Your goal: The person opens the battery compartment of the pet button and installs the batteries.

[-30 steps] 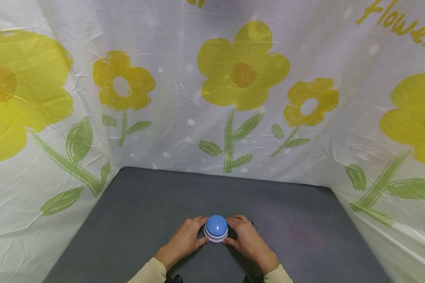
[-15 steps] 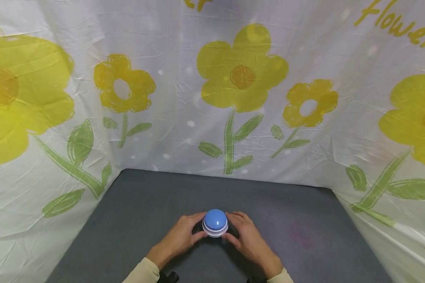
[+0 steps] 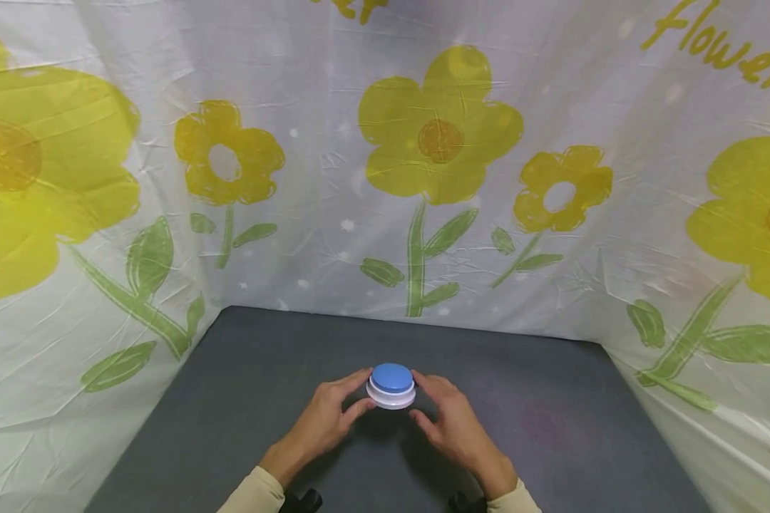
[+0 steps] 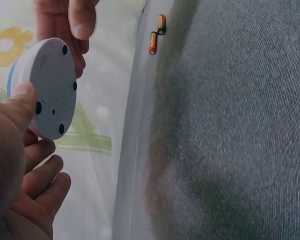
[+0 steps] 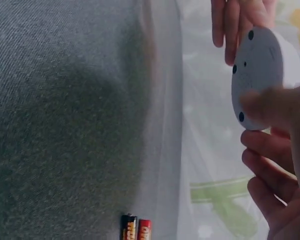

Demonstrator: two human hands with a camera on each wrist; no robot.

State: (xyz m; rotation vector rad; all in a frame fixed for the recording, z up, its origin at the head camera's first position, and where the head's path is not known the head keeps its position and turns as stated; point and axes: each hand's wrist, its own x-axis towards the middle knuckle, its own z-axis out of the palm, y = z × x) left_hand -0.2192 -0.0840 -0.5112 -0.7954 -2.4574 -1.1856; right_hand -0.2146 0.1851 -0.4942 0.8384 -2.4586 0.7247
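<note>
A round push-button device with a blue dome and a white base hangs a little above the grey table. My left hand pinches its left side and my right hand grips its right side. The left wrist view shows the flat white underside with small black feet and my left thumb on its rim. In the right wrist view the same underside sits behind my right thumb.
Two small batteries lie side by side on the table by the cloth, also in the right wrist view as batteries. A white cloth with yellow flowers walls in the table at the back and both sides.
Both hands have lifted the button device off the table and carried it slightly away from me; its shadow now falls on the mat beneath it.
</note>
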